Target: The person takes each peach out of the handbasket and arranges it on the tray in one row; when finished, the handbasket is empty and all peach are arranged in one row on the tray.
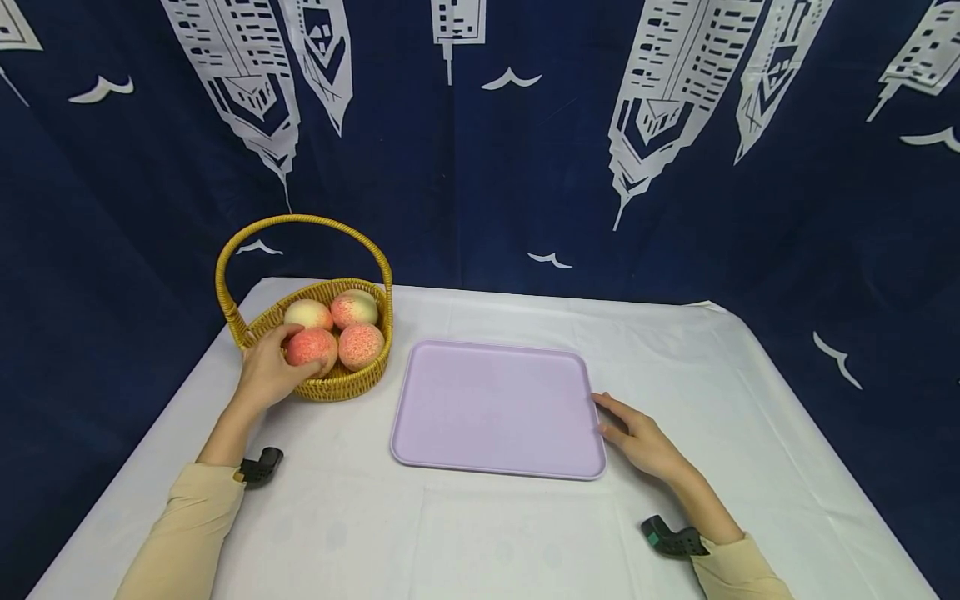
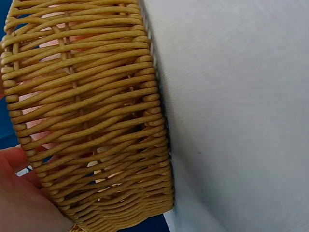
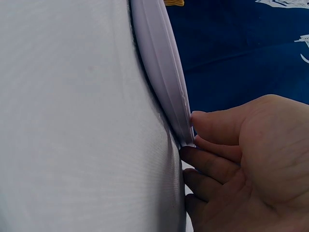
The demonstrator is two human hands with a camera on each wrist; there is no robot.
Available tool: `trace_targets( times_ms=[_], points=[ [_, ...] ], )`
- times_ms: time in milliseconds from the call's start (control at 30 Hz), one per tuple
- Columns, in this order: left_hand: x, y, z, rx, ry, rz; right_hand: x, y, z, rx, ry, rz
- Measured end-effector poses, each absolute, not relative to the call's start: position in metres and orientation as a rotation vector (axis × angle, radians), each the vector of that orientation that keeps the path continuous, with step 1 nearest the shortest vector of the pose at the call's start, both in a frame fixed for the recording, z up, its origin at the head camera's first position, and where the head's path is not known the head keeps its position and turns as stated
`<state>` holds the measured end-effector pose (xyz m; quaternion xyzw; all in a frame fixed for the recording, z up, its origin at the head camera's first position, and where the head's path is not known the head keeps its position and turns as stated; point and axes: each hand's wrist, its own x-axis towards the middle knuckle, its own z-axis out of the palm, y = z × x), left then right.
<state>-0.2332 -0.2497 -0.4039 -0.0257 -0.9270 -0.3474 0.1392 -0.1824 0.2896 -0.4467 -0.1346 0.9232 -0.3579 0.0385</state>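
Note:
In the head view, a wicker basket [image 1: 347,388] with a tall handle holds several peaches. My left hand [image 1: 266,371] reaches over its near left rim, fingers and thumb spread round the front left peach [image 1: 312,347], which still sits among the others. The basket's woven side [image 2: 91,106] fills much of the left wrist view and hides most of the peach and fingers. My right hand [image 1: 641,437] is at the right edge of a flat lilac tray [image 1: 498,408]. From the right wrist, the thumb touches the tray's rim [image 3: 166,72], with the other fingers loosely bent beside it.
Beside the front left peach lies another peach [image 1: 361,346], with two more peaches [image 1: 354,308] behind. A white cloth [image 1: 517,533] covers the table. Behind the table's far edge hangs a dark blue curtain [image 1: 480,183] with white prints.

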Motion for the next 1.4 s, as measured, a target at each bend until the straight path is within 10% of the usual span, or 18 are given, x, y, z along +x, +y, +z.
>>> trace_targets(
  times_ms=[1400],
  points=[
    [-0.221,-0.089,-0.359,-0.612,-2.382,-1.47,-0.182,0.292,-0.446,-0.409,2.828,-1.112]
  ],
)
